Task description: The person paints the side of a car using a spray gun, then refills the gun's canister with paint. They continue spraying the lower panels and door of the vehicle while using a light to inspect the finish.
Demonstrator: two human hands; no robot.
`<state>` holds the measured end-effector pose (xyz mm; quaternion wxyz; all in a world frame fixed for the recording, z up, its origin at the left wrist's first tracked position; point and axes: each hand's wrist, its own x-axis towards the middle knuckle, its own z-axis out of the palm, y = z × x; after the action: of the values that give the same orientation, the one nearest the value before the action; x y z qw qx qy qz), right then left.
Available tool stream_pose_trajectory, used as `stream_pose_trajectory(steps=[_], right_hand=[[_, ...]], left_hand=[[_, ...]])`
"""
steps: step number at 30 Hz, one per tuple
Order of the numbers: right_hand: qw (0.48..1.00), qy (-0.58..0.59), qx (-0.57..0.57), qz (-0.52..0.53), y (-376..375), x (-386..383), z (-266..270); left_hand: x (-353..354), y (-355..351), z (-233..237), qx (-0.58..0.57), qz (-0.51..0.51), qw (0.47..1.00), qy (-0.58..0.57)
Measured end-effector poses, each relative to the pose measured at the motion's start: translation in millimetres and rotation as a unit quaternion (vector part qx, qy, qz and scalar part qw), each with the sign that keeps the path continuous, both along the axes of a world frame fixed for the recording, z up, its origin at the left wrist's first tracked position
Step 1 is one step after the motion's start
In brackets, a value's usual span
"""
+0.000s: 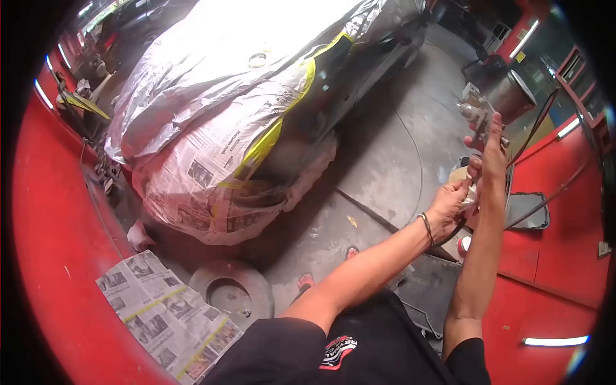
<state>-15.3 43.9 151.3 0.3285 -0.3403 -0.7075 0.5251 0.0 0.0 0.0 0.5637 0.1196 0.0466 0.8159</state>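
My right hand point(493, 151) is closed around a spray gun point(473, 113), held up at the right with its metal head pointing up and left. Just below it, my left hand point(452, 200) grips the end of a dark air hose point(454, 231) at the base of the gun. Something pale shows by the left fingers; I cannot make out what it is. Left of my hands stands a car point(317, 96), its dark side panel framed by yellow masking tape point(260, 149), newspaper point(218, 144) and silvery plastic sheeting point(186, 83).
Taped newspaper sheets point(154, 314) and a tyre point(260, 289) lie on the floor at lower left. A metal drum point(513, 93) stands beyond my right hand. A thin cable point(418, 151) crosses the floor. Red walls point(545, 256) border the right side, with hoses hanging there.
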Motion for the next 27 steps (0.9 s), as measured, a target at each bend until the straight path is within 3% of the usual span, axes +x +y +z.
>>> stream_pose_trajectory(steps=[2,3,5,6,9,10,13,17,19,21,23,24,26,27], right_hand=[[0.999,0.009,0.033,0.022,-15.8,-16.6,13.2],[0.999,-0.001,-0.029,0.029,-29.6,-26.6,-16.7],[0.998,-0.015,-0.028,0.053,-23.4,-44.1,-9.0],[0.998,0.035,0.012,0.047,-15.5,-68.3,-3.8],[0.995,0.032,0.019,0.092,15.0,-103.4,-18.2],[0.993,0.025,0.006,0.113,24.7,-114.5,-22.0],[0.983,-0.024,-0.039,0.178,54.4,-151.4,-22.9],[0.963,-0.063,-0.063,0.255,99.5,-211.8,-37.9],[0.956,-0.083,-0.059,0.276,113.6,-243.0,-44.7],[0.945,-0.091,-0.049,0.309,124.4,-272.2,-48.8],[0.934,-0.096,-0.028,0.343,133.2,-301.7,-55.2],[0.930,-0.100,-0.020,0.352,134.6,-314.8,-58.6],[0.919,-0.104,-0.016,0.379,144.3,-343.9,-69.2],[0.919,-0.108,-0.009,0.379,144.0,-351.7,-71.6]], left_hand=[[-11.4,-3.7,15.8,-0.004,0.022,1.000,-0.007],[-17.7,-29.2,-13.8,-0.059,0.030,0.998,-0.020],[-29.5,-9.9,-17.3,-0.042,0.056,0.997,-0.039],[-64.6,-0.5,-5.0,-0.061,0.073,0.995,0.005],[-91.4,12.8,-8.7,-0.072,0.102,0.992,-0.004],[-105.3,22.8,-27.6,-0.025,0.107,0.992,0.068],[-125.7,19.6,-26.4,-0.191,0.140,0.967,0.092],[-135.0,-21.0,-119.3,-0.346,0.125,0.895,0.252],[-116.4,-65.4,-185.9,-0.421,0.129,0.868,0.232],[-73.8,-123.1,-266.5,-0.571,0.177,0.750,0.285],[-10.8,-198.7,-327.6,-0.722,0.095,0.652,0.211],[29.7,-228.4,-335.8,-0.786,0.130,0.519,0.309],[104.8,-281.4,-343.6,-0.851,0.075,0.438,0.281],[139.2,-298.0,-335.9,-0.868,0.065,0.432,0.236]])
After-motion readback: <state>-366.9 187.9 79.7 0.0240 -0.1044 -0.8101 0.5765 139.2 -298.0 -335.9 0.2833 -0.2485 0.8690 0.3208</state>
